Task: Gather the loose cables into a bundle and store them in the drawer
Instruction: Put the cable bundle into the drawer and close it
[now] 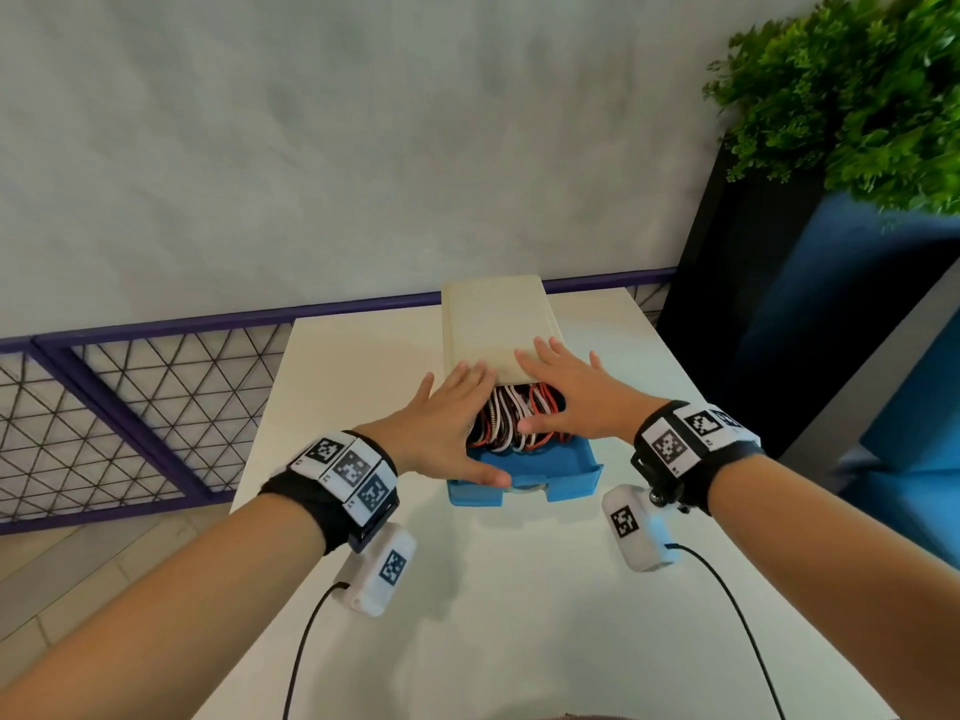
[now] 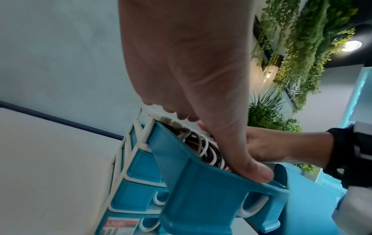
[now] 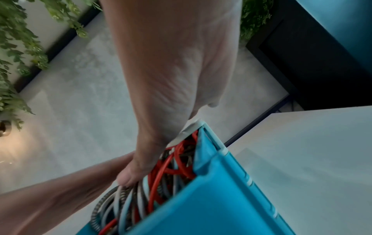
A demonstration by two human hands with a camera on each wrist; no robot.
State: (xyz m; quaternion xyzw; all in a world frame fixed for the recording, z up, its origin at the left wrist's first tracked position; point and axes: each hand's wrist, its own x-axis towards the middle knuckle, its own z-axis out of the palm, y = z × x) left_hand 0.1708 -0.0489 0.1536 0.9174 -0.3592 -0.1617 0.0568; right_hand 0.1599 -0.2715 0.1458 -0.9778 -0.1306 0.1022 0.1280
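- Nearest the cam: left hand (image 2: 181, 66) filling the left wrist view, fingers spread and fairly straight, thumb tip lying on the front lip of the blue drawer (image 1: 524, 467). Not gripping anything, just resting/pressing.
- Right hand (image 1: 566, 392) also lying flat and spread: fingertips reaching onto the cream top of the drawer unit (image 1: 493, 324), thumb pressing down on the cables (image 1: 514, 413). No pinch, nothing curled round.
- Cables: red, white and braided b/w coils, sitting as one bundle inside the pulled-out drawer, directly under both palms, between the two thumbs. Some loops are riding about level w/ the drawer rim beneath the right thumb.
- Handling, my guess: bundle is light, soft, springy. Coils are prob pushing back up when released, so flat-palm pressure is suiting better than a pinch. Braided ones look grippy, smooth red/white ones more slippery.
- Drawer looks like thin light plastic, sliding easily; the unit may be shifting on the white table (image 1: 467, 641) if shoved hard.
- Where to take hold: front lip under the left thumb, or the scooped handle just below it, for pushing shut; other palm keeping loops down so none are catching on the unit's top edge beyond the fingertips.
- Stage est.: cables stored, drawer not yet shut.
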